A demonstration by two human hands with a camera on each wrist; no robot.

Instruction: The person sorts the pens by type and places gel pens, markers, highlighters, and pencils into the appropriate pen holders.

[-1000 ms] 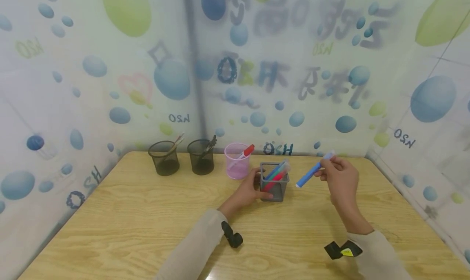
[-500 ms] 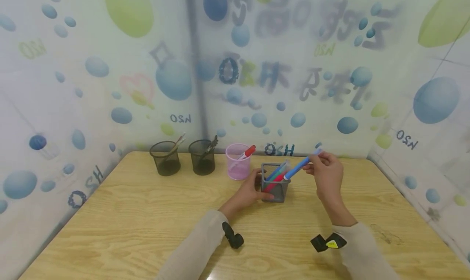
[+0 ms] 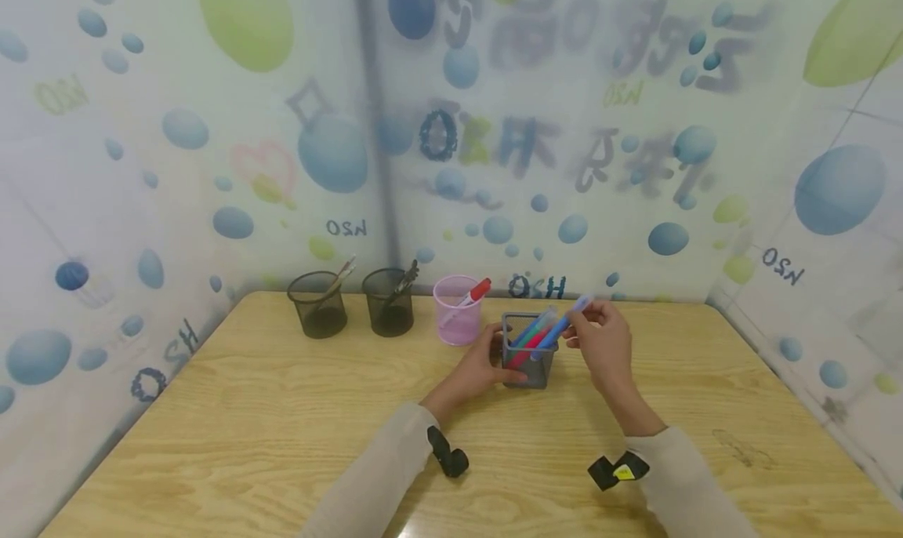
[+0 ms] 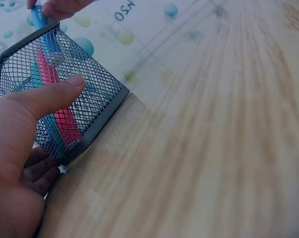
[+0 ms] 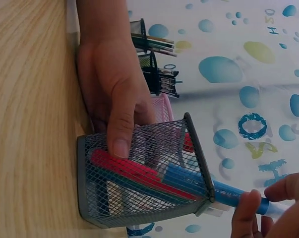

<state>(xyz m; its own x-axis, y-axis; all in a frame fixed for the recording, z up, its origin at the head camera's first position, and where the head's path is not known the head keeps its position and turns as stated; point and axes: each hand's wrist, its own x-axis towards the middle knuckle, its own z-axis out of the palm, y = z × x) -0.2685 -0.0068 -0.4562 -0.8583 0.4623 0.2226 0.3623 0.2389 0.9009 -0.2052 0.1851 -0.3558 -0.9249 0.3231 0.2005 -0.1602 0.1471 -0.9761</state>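
My left hand grips a square grey mesh pen holder from its left side, thumb across the near face. In the right wrist view a red marker leans inside the holder, with green and blue ones beside it. A blue marker slants over the holder's right rim, its lower end inside the mesh. My right hand pinches this blue marker near its pale upper end. From the left wrist, the thumb lies over the mesh and the other fingers curl behind.
Left of the holder stands a pink mesh cup with a red-capped marker. Farther left are two black mesh cups, one with dark pens, the other with thin brushes. A bubble-printed wall rises behind the wooden table.
My right hand has moved left and lowered the blue marker from beside the holder until its lower end is inside. The left hand keeps its grip on the holder.
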